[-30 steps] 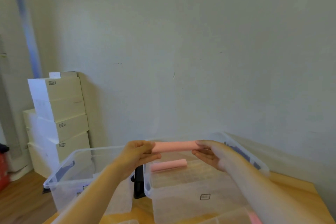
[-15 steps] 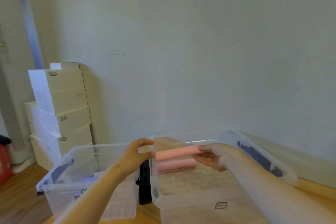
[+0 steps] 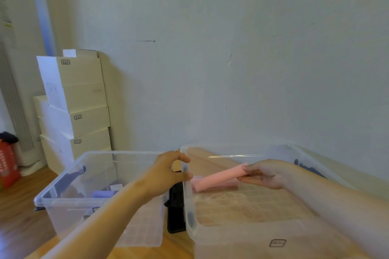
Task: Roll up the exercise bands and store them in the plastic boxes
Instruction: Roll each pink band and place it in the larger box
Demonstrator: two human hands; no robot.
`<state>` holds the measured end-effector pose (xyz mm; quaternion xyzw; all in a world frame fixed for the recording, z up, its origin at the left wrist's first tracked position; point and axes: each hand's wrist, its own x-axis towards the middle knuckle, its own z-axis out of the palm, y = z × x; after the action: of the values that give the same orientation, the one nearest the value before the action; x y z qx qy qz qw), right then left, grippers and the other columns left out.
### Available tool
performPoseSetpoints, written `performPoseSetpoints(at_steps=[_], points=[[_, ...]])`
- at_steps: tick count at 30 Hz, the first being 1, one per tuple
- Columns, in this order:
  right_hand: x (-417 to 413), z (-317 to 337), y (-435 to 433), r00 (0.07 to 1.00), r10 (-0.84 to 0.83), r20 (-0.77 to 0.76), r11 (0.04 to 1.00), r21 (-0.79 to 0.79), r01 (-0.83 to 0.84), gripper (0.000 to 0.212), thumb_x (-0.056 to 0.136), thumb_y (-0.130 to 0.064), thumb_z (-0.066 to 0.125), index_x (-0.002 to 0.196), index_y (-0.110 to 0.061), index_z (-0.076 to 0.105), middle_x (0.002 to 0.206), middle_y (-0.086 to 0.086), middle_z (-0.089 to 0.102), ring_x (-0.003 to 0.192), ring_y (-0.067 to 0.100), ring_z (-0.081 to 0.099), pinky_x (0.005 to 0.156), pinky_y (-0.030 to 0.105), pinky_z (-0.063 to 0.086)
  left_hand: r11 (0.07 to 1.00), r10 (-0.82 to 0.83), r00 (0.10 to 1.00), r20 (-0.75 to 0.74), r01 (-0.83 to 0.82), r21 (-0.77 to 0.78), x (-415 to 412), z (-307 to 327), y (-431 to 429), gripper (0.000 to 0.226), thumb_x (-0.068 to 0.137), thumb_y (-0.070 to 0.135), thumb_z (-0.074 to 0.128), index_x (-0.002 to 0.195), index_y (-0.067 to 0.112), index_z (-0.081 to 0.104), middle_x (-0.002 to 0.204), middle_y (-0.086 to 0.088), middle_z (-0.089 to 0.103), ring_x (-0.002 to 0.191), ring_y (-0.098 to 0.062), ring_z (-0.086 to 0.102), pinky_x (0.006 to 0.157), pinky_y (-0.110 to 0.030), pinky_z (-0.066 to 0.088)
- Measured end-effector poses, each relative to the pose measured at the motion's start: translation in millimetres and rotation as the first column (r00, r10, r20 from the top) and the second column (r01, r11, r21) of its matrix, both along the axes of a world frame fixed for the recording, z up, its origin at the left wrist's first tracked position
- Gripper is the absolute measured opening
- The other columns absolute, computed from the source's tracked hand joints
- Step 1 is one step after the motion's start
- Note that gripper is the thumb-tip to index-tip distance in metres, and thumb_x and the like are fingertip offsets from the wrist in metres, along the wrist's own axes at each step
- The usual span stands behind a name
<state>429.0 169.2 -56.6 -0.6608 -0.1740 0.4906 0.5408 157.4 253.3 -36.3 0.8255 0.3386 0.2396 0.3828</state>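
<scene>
Two clear plastic boxes stand side by side on the wooden table. Inside the right box (image 3: pixel 242 237) my right hand (image 3: pixel 265 173) holds one end of a rolled pink band (image 3: pixel 219 177), which slants down to the left onto a second pink roll (image 3: pixel 223 185) lying on the box floor. My left hand (image 3: pixel 168 172) hovers at the left rim of that box with curled, parted fingers and holds nothing. In the left box (image 3: pixel 69 202) lies a lilac roll (image 3: pixel 103 194).
A black object (image 3: pixel 175 210) stands in the gap between the two boxes. Stacked cardboard cartons (image 3: pixel 80 101) lean against the wall at the back left, with a red crate (image 3: pixel 7 166) on the floor beside them. The wall rises right behind the boxes.
My left hand has let go of the pink roll and drawn back to the box rim. My right hand has lowered the roll into the right box, onto the other pink roll.
</scene>
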Motion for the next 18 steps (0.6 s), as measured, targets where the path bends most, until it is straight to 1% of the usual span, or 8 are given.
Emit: performPoseSetpoints(at_steps=[3,4,6,8,11,13,15,18], points=[[-1.7,-6.4,1.2,0.999,0.009,0.046,1.0,-0.017,-0.008,0.01,0.089,0.013,0.053,0.099,0.011,0.054,0.09,0.022,0.059,0.078,0.035,0.061,0.06,0.039,0.058,1.0,-0.006,1.0,-0.006,0.006,0.019,0.3,0.6,0.1,0.033,0.09,0.021,0.067,0.122,0.022,0.058,0.133,0.01,0.043,0.113,-0.003,0.038,0.086,-0.013,0.029],[-2.9,-9.4,2.3,0.998,0.016,0.069,0.999,-0.041,-0.013,0.013,0.09,0.012,0.053,0.102,0.011,0.053,0.089,0.022,0.06,0.077,0.034,0.061,0.061,0.039,0.058,1.0,-0.008,1.0,-0.013,0.008,0.022,0.4,0.2,0.7,0.033,0.09,0.022,0.067,0.122,0.022,0.058,0.133,0.009,0.042,0.114,-0.003,0.037,0.087,-0.014,0.028],[-3.3,-16.1,5.3,0.994,0.022,0.103,0.995,-0.095,-0.012,0.021,0.091,0.01,0.052,0.111,0.012,0.05,0.088,0.023,0.06,0.075,0.034,0.062,0.056,0.035,0.058,1.0,-0.008,1.0,-0.025,0.009,0.025,0.4,0.1,0.8,0.033,0.091,0.022,0.067,0.123,0.022,0.057,0.135,0.009,0.042,0.116,-0.003,0.036,0.092,-0.016,0.025],[-3.5,-21.0,7.7,0.991,0.041,0.127,0.989,-0.149,-0.022,0.024,0.093,0.005,0.053,0.115,0.011,0.047,0.089,0.024,0.061,0.074,0.033,0.064,0.052,0.033,0.057,1.0,-0.012,0.999,-0.031,0.013,0.027,-0.3,0.4,0.9,0.033,0.09,0.023,0.067,0.122,0.023,0.057,0.137,0.008,0.042,0.116,-0.002,0.036,0.093,-0.018,0.024],[-5.2,-23.9,5.1,0.968,0.17,0.183,0.944,-0.311,-0.107,0.021,0.095,-0.01,0.056,0.108,0.006,0.05,0.087,0.022,0.064,0.073,0.026,0.066,0.06,0.03,0.058,0.999,-0.024,0.999,-0.046,0.026,0.033,-0.6,1.0,0.5,0.032,0.091,0.025,0.067,0.121,0.025,0.057,0.141,0.008,0.041,0.119,-0.003,0.035,0.095,-0.019,0.024],[-5.2,-25.4,2.1,0.946,0.25,0.208,0.9,-0.41,-0.148,0.02,0.093,-0.015,0.061,0.098,0.003,0.054,0.088,0.018,0.064,0.071,0.022,0.067,0.062,0.028,0.058,0.999,-0.029,0.998,-0.054,0.031,0.036,-0.9,0.8,0.3,0.031,0.091,0.026,0.066,0.121,0.026,0.057,0.144,0.008,0.04,0.119,-0.002,0.034,0.096,-0.02,0.024],[-2.9,-26.0,1.8,0.935,0.272,0.228,0.884,-0.442,-0.149,0.018,0.091,-0.015,0.063,0.09,0.001,0.055,0.087,0.015,0.063,0.07,0.02,0.067,0.061,0.027,0.058,0.999,-0.032,0.998,-0.057,0.034,0.04,-0.8,0.6,0.0,0.03,0.092,0.026,0.065,0.12,0.027,0.057,0.145,0.008,0.039,0.118,-0.002,0.033,0.095,-0.02,0.024],[-1.2,-27.4,7.6,0.945,0.238,0.222,0.903,-0.409,-0.131,0.016,0.092,-0.013,0.061,0.092,0.001,0.054,0.089,0.015,0.061,0.065,0.019,0.067,0.056,0.026,0.057,0.998,-0.032,0.998,-0.06,0.035,0.045,-0.9,0.3,-0.7,0.029,0.093,0.026,0.064,0.12,0.026,0.057,0.143,0.008,0.04,0.118,-0.002,0.033,0.094,-0.02,0.024]])
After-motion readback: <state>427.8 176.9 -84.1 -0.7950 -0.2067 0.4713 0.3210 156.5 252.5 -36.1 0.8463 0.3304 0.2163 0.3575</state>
